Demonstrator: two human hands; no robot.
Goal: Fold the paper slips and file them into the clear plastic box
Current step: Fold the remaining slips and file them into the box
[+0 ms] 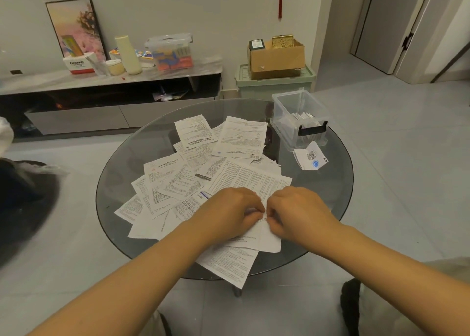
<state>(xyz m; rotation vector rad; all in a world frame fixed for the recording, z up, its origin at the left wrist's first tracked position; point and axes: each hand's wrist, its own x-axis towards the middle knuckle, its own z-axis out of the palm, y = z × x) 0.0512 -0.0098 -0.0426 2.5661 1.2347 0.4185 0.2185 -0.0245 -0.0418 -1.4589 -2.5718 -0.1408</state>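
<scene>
Head view | your left hand [229, 209] and right hand [296, 212] are both pinching one paper slip [264, 236] at the counter's [338, 183] near edge | keep edges aligned while creasing | clear plastic box [298, 118] is waiting far right.

Round table [122, 173] centre; paper slips [203, 178] spread over its left and middle, overlapping, some reaching the near edge. Clear plastic box [298, 118] on the table's far right with folded slips [304, 118] standing inside; one folded slip [311, 159] lies on the table just near of the box. Left hand [229, 212] and right hand [297, 212] meet side by side over the near part of the pile, pinching one slip [264, 236] between them; low cabinet [109, 81] far left against the wall, cardboard box [277, 56] on a lidded bin [274, 82] beyond the table's far edge.
</scene>
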